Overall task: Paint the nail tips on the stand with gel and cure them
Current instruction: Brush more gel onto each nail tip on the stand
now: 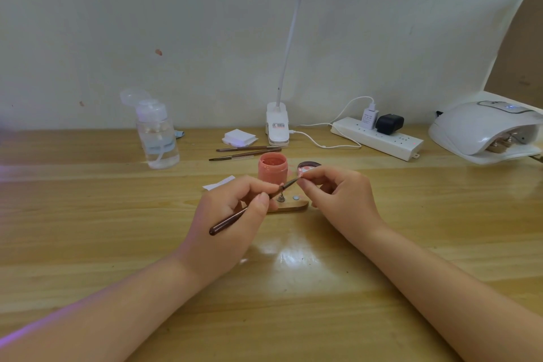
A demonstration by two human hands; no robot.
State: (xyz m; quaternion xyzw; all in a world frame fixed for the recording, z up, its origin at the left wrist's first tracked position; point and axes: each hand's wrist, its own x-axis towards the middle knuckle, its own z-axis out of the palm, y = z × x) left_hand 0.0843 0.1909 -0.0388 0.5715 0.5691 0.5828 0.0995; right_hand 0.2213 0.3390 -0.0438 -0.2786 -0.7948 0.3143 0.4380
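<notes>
Nearest to us, our left hand (pixel 232 211) grips a dark brush (pixel 248 209) between thumb and curled fingers (pixel 263 200), its bristle end angled up toward the right. Our right hand (pixel 338 194) pinches a small pink nail tip (pixel 302 172) between thumb and forefinger, and the brush end meets it there. Just below that meeting point the wooden stand (pixel 291 206) lies on the surface (pixel 293 273), partly hidden by the left hand. Directly behind the stand sits the open pink gel jar (pixel 272 168), with its lid (pixel 308 165) just to the right of the jar. Behind the jar lie two spare brushes (pixel 244 152) and a stack of white pads (pixel 239 137). Farther back from the stand, to the right, the curing lamp (pixel 484 129) rests on the surface.
</notes>
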